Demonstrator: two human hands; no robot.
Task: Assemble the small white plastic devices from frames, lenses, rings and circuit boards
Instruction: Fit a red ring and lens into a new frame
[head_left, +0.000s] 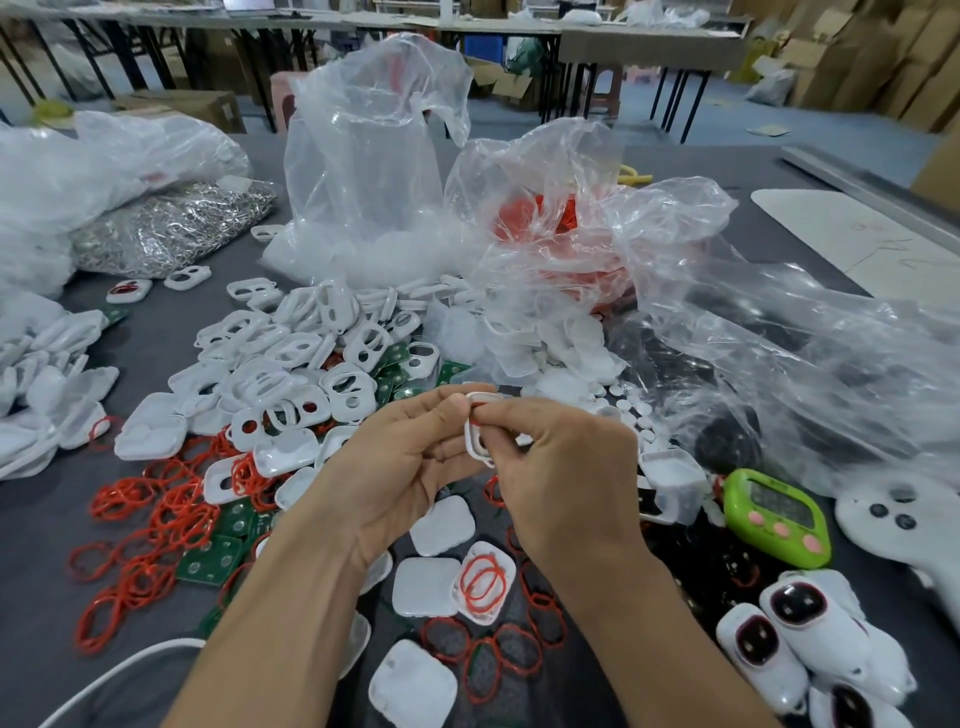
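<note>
Both my hands meet above the middle of the dark table. My left hand (410, 457) and my right hand (561, 457) together grip one white plastic frame (474, 439), held on edge between the fingertips, with a red ring (477, 415) pinched against its rim. A heap of white frames (291, 364) lies behind the hands. Loose red rings (156, 514) spread at the left, and green circuit boards (213, 561) lie among them. White covers (426, 579) rest below the hands, one holding red rings (483, 582). Finished devices with dark lenses (795, 623) lie at the lower right.
Crumpled clear plastic bags (384, 156) stand at the back and right, one holding red rings (550, 223). A bag of metal clips (171, 228) sits at the left. A green timer (776, 514) lies at the right. A white cable (119, 675) crosses the lower left.
</note>
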